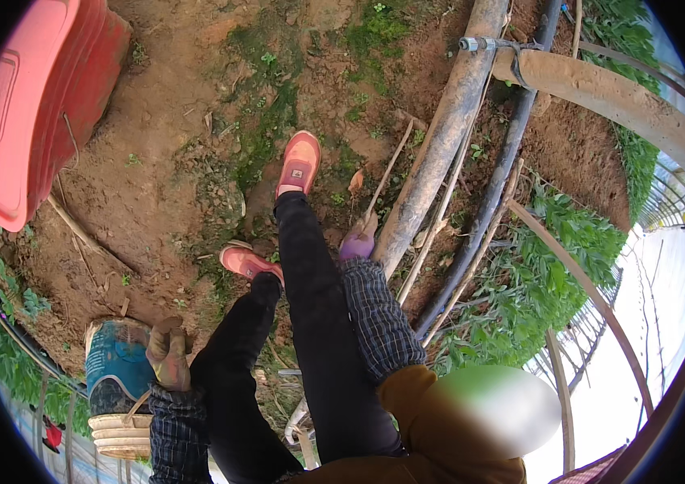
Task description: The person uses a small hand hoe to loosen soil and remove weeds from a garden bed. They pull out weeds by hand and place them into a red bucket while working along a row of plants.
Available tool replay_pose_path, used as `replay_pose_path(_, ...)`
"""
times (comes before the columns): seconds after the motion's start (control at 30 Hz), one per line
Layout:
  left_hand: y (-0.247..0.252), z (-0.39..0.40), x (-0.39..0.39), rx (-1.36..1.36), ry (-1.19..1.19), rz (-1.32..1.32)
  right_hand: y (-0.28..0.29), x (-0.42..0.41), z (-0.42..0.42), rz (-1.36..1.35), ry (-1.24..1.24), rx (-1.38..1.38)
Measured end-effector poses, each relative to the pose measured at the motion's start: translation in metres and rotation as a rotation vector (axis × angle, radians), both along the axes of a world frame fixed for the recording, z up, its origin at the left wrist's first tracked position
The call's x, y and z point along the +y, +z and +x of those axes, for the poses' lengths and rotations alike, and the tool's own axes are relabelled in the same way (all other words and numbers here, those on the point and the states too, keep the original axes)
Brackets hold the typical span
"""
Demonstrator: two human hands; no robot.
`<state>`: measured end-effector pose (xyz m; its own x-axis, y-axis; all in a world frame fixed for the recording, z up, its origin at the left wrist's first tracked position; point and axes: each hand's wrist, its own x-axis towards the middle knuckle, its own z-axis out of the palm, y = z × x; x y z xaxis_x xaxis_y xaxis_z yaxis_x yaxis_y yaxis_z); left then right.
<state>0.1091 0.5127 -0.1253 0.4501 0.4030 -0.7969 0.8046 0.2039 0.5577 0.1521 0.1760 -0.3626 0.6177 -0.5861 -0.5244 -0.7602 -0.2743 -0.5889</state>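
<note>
My left hand (170, 356), in a soiled glove, is beside a blue and white bucket (118, 357) at the lower left, its fingers bent; whether it holds anything is unclear. A short light strip (138, 404) shows under its wrist, over the bucket. My right hand (359, 237), in a purple and tan glove, is low by my right leg, closed round the lower end of a thin wooden stick (389, 169). That stick points up and right, next to a thick, muddy pipe (439, 139).
A red plastic tub (46, 109) stands at the upper left on bare soil. A black hose (493, 193) and bent bamboo-like poles (590, 284) run on the right, beside leafy plants (536, 272). A person in red (52, 434) appears far off, lower left.
</note>
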Motion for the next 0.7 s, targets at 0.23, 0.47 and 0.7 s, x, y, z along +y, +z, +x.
replay_pose_path(0.23, 0.005, 0.001, -0.004, -0.002, 0.029, 0.002, 0.0, -0.004, 0.048, 0.031, 0.142, -0.135)
replay_pose_path(0.47, -0.021, 0.008, -0.022, 0.009, 0.128, 0.06, -0.035, 0.037, 0.301, -0.44, 0.707, 0.031)
replay_pose_path(0.7, -0.001, 0.017, -0.029, -0.043, 0.193, 0.001, -0.008, -0.009, 0.122, -0.38, 0.847, 0.281)
